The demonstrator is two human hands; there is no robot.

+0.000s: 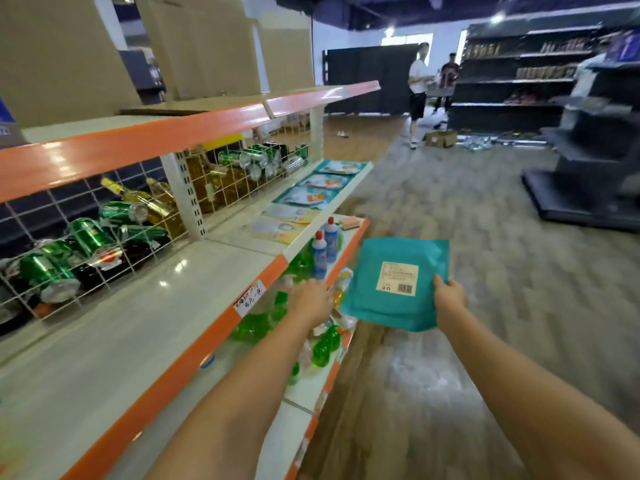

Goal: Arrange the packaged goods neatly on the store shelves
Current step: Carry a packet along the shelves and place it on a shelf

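My right hand (pixel 449 295) pinches the right edge of a flat teal packet (pixel 384 299) with a white barcode label, held out over the aisle floor beside the shelving. My left hand (pixel 310 299) reaches forward in front of the middle shelf's orange edge (pixel 194 358); its fingers point away from me and hold nothing that I can see. Further along that white middle shelf (pixel 156 299) lie several flat packets in a row: teal ones (pixel 320 183) at the far end and pale yellow ones (pixel 277 230) nearer.
Green cans (pixel 86 237) and oil bottles (pixel 145 199) lie behind the wire grid at the shelf back. Green and blue detergent bottles (pixel 320 254) stand on the lower shelf. Cardboard boxes (pixel 207 46) sit on top. Dark shelving (pixel 588 161) stands right; two people (pixel 419 91) stand far down the aisle.
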